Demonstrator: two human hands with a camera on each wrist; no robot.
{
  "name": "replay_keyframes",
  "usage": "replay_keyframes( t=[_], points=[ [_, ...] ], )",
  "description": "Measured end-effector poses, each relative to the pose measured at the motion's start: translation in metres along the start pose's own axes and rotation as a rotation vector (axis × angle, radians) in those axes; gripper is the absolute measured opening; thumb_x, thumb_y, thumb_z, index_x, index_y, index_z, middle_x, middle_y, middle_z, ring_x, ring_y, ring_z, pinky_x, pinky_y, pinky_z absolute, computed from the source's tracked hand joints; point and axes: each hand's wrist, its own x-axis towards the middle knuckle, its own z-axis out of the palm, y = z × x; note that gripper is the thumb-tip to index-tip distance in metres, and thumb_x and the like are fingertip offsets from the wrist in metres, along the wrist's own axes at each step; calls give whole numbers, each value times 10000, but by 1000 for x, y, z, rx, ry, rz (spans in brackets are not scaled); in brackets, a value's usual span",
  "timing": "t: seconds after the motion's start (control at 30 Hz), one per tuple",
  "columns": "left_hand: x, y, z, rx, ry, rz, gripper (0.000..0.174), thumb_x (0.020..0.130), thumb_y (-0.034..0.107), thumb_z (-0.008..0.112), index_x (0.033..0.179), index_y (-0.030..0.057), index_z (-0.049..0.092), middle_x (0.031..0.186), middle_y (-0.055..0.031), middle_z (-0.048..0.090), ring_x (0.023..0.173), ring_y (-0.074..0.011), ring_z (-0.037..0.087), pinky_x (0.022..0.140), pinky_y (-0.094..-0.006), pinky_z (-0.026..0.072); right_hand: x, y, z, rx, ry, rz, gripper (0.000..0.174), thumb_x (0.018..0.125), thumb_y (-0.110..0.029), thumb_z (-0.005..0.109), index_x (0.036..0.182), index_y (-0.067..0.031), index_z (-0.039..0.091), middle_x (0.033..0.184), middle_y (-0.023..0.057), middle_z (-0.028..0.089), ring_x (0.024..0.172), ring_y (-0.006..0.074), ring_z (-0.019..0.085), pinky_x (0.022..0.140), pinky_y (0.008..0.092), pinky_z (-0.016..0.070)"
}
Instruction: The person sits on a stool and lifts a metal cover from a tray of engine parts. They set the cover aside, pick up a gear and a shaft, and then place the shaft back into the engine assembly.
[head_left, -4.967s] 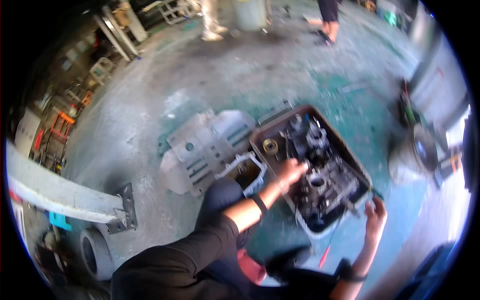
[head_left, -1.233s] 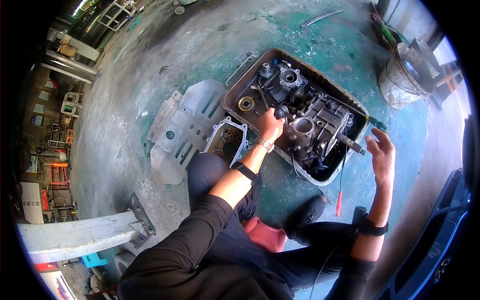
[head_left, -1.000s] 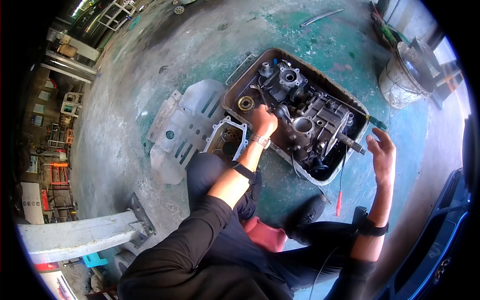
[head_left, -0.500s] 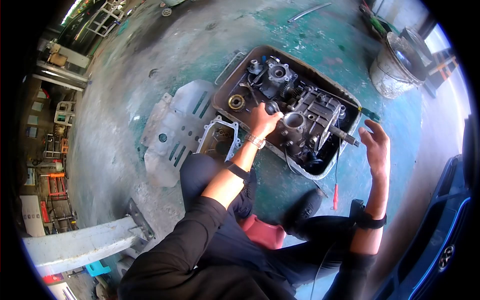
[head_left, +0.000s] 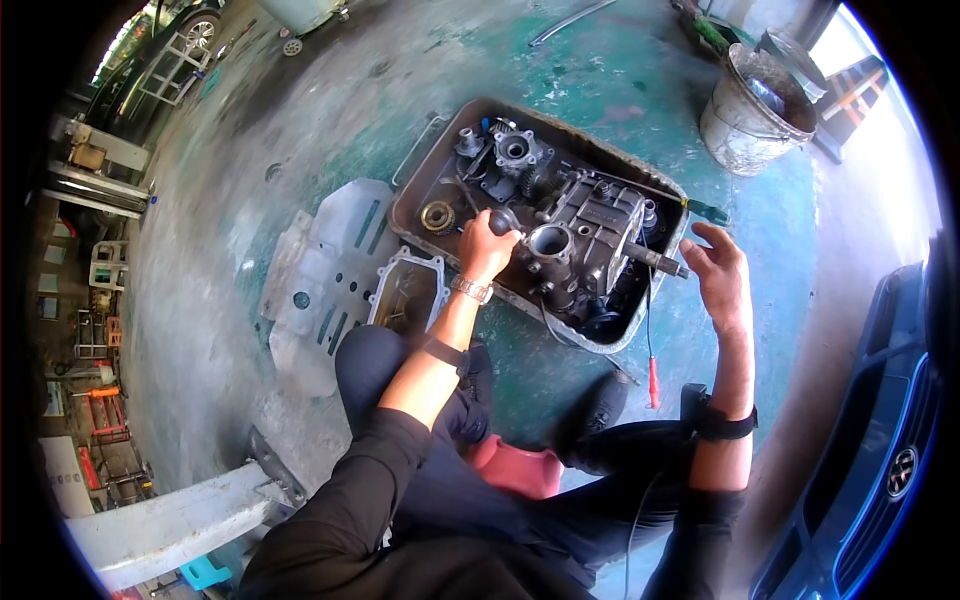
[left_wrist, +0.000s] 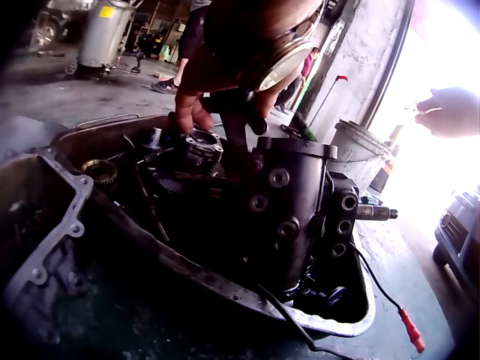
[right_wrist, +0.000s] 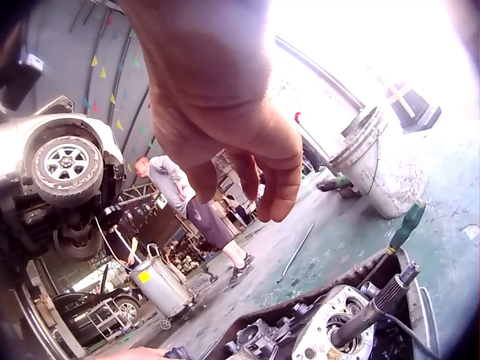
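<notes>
Only the right wrist view takes in a raised car [right_wrist: 26, 154] with its wheel [right_wrist: 67, 169]; the head view shows a blue car [head_left: 868, 430] along its right edge. Between the person and the open floor sits a big oily tray [head_left: 425, 180], with a flat metal plate [head_left: 340, 235] to one side and a dirty bucket [head_left: 745, 130] apart on the other. In the tray rests a metal casing [head_left: 605, 215]; the left wrist view shows its tall side with bolt holes, which blocks part of the tray behind. An open housing [head_left: 410, 285] lies just beside the tray. The right hand [head_left: 722, 275], fingers loosely bent and holding nothing, is near the casing's shaft [head_left: 657, 258]; in its own wrist view it hides much of the background. The left hand [head_left: 485, 250] grips a dark round part [head_left: 504, 221] over the tray, beside the casing, its watch [head_left: 472, 289] and fingers covering much in the left wrist view. Smaller still are a green screwdriver [head_left: 707, 211] at the tray's rim, a red handle [head_left: 654, 382] on a wire, and a gold ring [head_left: 446, 224] inside the tray
</notes>
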Motion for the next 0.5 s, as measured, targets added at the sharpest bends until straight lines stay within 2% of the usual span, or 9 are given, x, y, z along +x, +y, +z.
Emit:
replay_keyframes(
  t=[0.13,0.17,0.2,0.3,0.4,0.5],
  points=[
    [1,3,0,-72,-20,-23,524,693,365,745,1006,-21,579,965,-245,637,920,-388,616,797,-445,487,7,17,0,-62,42,-12,460,814,-221,653,1195,21,568,972,222,679,906,241,662,815,330,492],
    [2,1,3,-76,3,-8,530,711,390,730,996,-30,577,925,-248,644,884,-393,625,774,-445,491,9,21,-1,-142,87,-24,452,792,-223,662,1160,27,582,923,213,685,874,269,674,813,336,496],
    [2,-1,5,-134,-15,-44,533,730,411,709,995,-32,577,926,-250,644,885,-391,628,767,-441,493,11,26,-2,-150,94,-27,452,792,-223,662,1160,27,582,923,213,685,874,269,674,813,336,496],
    [8,-10,14,-176,-46,-144,549,763,467,660,1007,-18,582,942,-242,648,891,-387,631,765,-439,494,24,57,-5,-335,160,-56,419,752,-229,671,1077,31,616,860,212,675,871,354,651,824,372,493],
    [6,-2,10,-157,-41,-165,551,767,475,655,1015,-12,583,953,-241,648,901,-385,629,769,-440,494,35,88,-3,-468,155,14,441,730,-251,677,1073,22,627,939,234,662,887,359,648,832,384,493],
    [5,4,4,-110,-50,-179,553,764,480,658,1019,-5,586,952,-239,650,895,-382,633,768,-437,494,47,123,8,-607,92,28,485,724,-308,720,1070,19,622,1006,255,633,970,387,610,854,401,486]
  ],
)
